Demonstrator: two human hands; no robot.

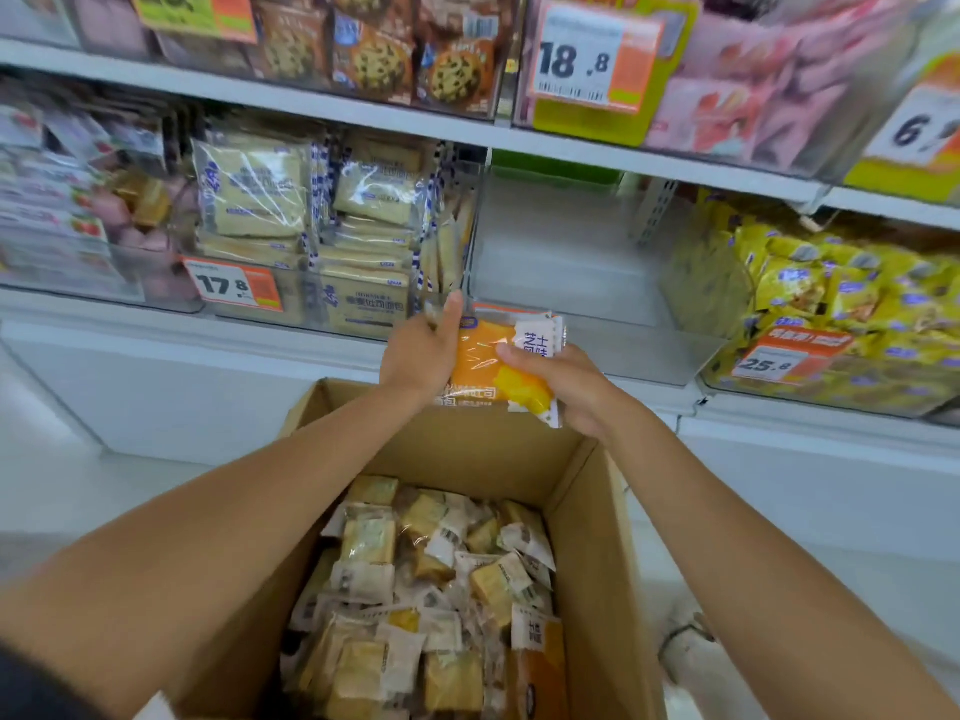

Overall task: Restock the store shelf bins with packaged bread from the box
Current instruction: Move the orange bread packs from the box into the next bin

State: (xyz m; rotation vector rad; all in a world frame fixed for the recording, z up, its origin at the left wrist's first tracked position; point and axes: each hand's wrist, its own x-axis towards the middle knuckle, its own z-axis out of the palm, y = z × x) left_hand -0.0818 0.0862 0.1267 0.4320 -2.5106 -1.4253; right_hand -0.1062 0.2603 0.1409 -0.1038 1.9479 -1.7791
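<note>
Both hands hold a stack of orange-and-white bread packets above the far rim of the cardboard box. My left hand grips the stack's left side with the index finger raised. On the right side, my right hand clamps it with the thumb on top. The stack hangs just in front of an empty clear shelf bin. Inside the box lie several more bread packets, pale and yellow, piled loosely.
Left of the empty bin, a clear bin is packed with toast packets behind a 17.8 price tag. To the right stands a bin of yellow packets tagged 25.8. The shelf above carries cookie packs and pink packs.
</note>
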